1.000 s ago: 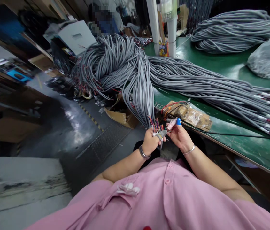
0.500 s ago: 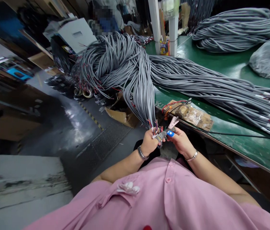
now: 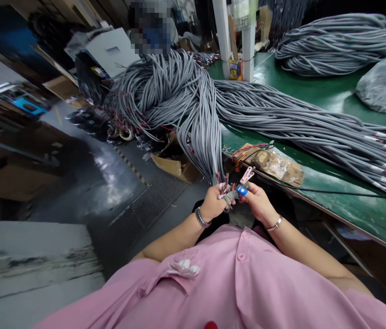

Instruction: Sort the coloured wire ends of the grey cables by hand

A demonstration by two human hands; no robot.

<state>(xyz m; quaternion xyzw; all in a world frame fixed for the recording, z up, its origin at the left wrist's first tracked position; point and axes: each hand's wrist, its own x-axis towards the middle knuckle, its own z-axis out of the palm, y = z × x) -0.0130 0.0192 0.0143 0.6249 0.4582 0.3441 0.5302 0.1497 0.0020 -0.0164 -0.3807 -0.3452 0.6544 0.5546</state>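
My left hand (image 3: 214, 201) is closed around the stripped end of a grey cable (image 3: 217, 170), with finger wraps on it. Thin coloured wires (image 3: 226, 182) fan out above its fingers. Close beside it, my right hand (image 3: 259, 203) pinches thumb against forefinger at the wires; the exact contact is hidden. A blue wrap (image 3: 242, 191) covers the right thumb. From the right fingertips a pink clip (image 3: 247, 175) sticks up. The thick bundle of grey cables (image 3: 201, 119) hangs over the table edge down to my left hand.
More grey cables (image 3: 298, 123) stretch across the green table (image 3: 336, 178) to the right. A wooden block (image 3: 278, 169) with loose wires lies at the near edge. Behind are a coiled cable bundle (image 3: 333, 43) and a plastic bag (image 3: 384, 82). A cardboard box (image 3: 174, 164) stands below.
The pink clip has turned more upright and shows more plainly. My right thumb has shifted slightly left, and the coloured wires between my hands have moved a little.
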